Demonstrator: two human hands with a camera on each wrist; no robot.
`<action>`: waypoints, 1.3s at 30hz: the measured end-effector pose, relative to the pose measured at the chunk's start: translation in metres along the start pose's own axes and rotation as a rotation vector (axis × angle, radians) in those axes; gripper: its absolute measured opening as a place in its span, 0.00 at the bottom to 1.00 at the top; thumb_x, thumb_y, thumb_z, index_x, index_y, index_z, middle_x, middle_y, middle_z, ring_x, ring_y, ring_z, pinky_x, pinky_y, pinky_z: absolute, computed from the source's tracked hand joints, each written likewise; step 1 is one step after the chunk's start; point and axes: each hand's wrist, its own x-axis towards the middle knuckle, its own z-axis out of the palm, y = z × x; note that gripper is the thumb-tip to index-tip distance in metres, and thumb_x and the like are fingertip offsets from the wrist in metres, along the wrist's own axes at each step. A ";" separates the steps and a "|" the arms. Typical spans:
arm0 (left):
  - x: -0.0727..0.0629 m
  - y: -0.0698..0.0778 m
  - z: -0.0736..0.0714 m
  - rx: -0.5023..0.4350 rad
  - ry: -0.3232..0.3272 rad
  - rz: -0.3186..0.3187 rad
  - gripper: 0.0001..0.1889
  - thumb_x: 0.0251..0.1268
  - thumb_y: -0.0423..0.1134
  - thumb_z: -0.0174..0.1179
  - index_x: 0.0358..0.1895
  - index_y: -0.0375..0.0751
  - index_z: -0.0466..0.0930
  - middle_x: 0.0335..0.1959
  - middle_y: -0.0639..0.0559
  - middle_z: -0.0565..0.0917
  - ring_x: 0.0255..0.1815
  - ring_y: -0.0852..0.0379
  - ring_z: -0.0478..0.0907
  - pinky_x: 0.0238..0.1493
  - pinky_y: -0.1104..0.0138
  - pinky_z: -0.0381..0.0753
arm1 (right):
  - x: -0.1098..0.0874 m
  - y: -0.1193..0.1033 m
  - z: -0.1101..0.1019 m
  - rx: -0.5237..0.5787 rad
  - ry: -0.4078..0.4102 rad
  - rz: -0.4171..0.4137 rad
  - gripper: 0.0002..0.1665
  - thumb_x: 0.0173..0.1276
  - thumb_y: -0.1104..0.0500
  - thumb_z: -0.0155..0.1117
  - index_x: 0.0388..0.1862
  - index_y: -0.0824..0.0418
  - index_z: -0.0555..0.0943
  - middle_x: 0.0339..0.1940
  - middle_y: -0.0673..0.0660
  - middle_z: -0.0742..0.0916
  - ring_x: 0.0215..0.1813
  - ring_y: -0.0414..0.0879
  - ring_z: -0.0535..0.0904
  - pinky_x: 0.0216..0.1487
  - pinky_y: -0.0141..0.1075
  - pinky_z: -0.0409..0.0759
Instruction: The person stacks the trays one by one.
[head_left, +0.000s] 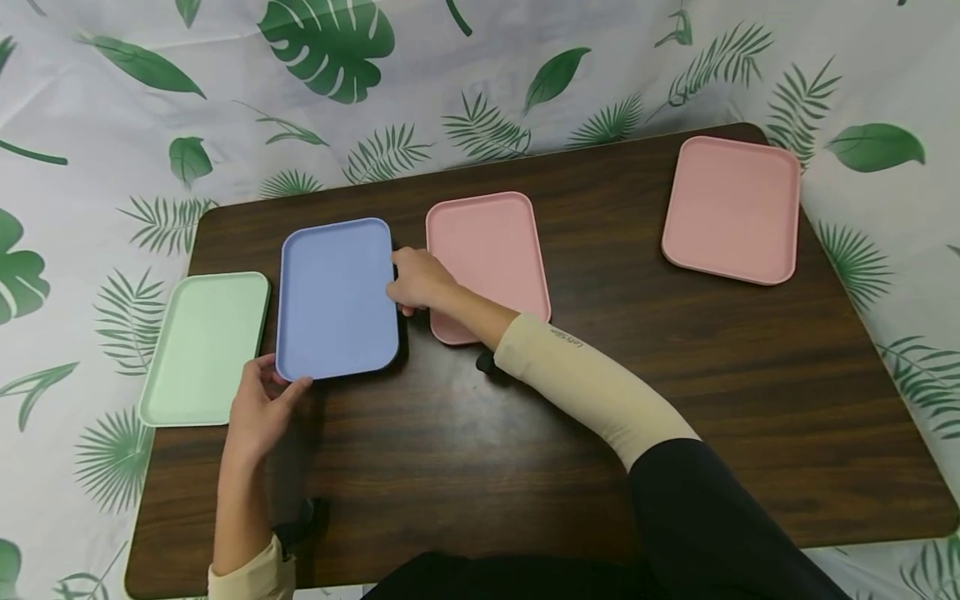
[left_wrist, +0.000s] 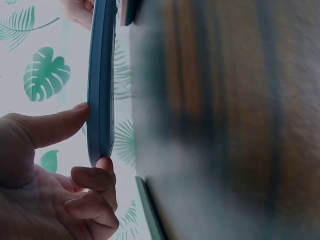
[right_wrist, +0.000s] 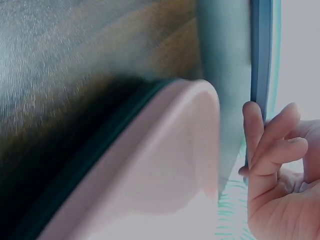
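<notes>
A blue rectangular tray [head_left: 337, 300] is held between both hands, raised above the table in the left wrist view. My left hand [head_left: 258, 408] grips its near left corner, thumb on the rim and fingers under the edge [left_wrist: 101, 90]. On the tray's right side, my right hand [head_left: 420, 279] pinches the edge [right_wrist: 261, 55], with some fingers beneath. A green tray [head_left: 206, 350] lies to the left of the blue one, partly behind my left hand. Under my right forearm lies a pink tray [head_left: 483, 242], its near part hidden by the arm.
Another pink tray [head_left: 733, 210], squarer in shape, lies at the far right of the dark wooden table [head_left: 600, 242]. A white cloth with green leaves [head_left: 480, 67] hangs behind the table. The table's far edge runs close to the cloth.
</notes>
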 end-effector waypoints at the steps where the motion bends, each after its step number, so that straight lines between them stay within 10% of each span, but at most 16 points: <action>1: 0.000 0.002 0.000 -0.016 -0.001 0.003 0.31 0.67 0.36 0.63 0.66 0.26 0.59 0.42 0.40 0.71 0.33 0.56 0.71 0.29 0.73 0.69 | -0.001 0.000 -0.002 0.010 -0.001 0.002 0.11 0.66 0.63 0.54 0.46 0.59 0.77 0.17 0.53 0.85 0.22 0.48 0.83 0.19 0.33 0.75; 11: -0.004 0.024 0.001 -0.131 -0.011 0.091 0.30 0.64 0.31 0.65 0.62 0.26 0.58 0.40 0.41 0.69 0.29 0.61 0.68 0.27 0.73 0.67 | -0.017 0.011 -0.024 0.096 0.029 -0.002 0.31 0.66 0.63 0.54 0.70 0.58 0.69 0.18 0.55 0.85 0.25 0.53 0.85 0.20 0.33 0.76; 39: 0.010 0.094 0.062 -0.098 -0.204 0.304 0.26 0.63 0.37 0.68 0.54 0.35 0.62 0.39 0.43 0.77 0.29 0.53 0.71 0.29 0.64 0.69 | -0.074 0.096 -0.108 0.078 0.134 0.030 0.35 0.62 0.61 0.59 0.72 0.57 0.70 0.15 0.57 0.83 0.17 0.54 0.80 0.20 0.34 0.73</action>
